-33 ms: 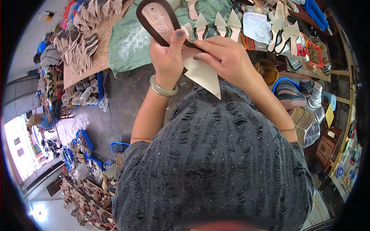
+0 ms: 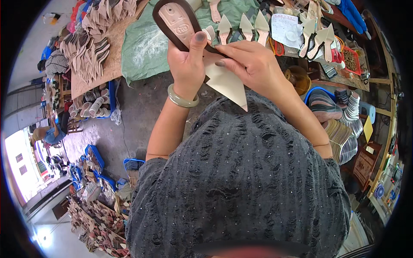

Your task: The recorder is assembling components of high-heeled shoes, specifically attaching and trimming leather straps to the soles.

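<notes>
A pointed shoe insole [image 2: 228, 84] is held up in front of my body. Its rounded heel end is pale pink with an embossed mark and a dark brown strip [image 2: 194, 16] along the rim; its cream tip points down toward my shirt. My left hand [image 2: 186, 66], with a pale bangle at the wrist, grips the middle of the insole, thumb on top. My right hand [image 2: 254, 64] is closed at the right edge, finger and thumb pressing the dark strip against the insole. The strip's end under my right fingers is hidden.
Several similar pointed insoles [image 2: 246, 28] lie on a green cloth [image 2: 144, 53] over the table ahead. More insole pieces [image 2: 88, 58] are heaped at the left. A paper sheet [image 2: 285, 30] and a red basket [image 2: 352, 60] are at the right. Bundled soles [image 2: 340, 137] stand lower right.
</notes>
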Motion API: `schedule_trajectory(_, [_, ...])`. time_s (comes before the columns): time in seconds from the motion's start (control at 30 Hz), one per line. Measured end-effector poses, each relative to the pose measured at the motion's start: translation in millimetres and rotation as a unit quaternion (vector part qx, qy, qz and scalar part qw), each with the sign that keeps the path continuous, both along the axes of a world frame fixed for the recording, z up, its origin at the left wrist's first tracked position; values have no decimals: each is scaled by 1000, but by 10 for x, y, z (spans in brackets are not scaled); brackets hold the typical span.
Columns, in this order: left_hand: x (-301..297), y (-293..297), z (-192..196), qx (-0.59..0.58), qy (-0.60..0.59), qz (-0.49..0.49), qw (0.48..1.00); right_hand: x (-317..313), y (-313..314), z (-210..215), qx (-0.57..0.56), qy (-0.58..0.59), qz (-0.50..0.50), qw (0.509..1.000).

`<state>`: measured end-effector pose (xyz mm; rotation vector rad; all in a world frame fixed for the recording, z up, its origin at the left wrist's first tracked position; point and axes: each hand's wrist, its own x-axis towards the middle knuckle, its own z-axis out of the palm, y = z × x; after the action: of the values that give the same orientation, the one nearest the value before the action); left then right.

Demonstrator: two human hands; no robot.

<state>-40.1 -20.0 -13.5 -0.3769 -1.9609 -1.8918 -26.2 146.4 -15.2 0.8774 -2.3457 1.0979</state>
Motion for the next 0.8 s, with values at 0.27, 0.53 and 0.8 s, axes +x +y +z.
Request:
schedule_trajectory(0.27, [-102, -47, 30, 65, -53, -49, 995, -46, 179, 99, 28, -312, 9, 950])
schedule_trajectory(0.53, [-85, 51, 102, -16, -65, -34, 997, -348, -14, -48, 101, -136, 55, 984])
schedule_trajectory(0.8, [-183, -100, -70, -69, -28, -79, 994, -520, 59, -232, -87, -473, 138, 866])
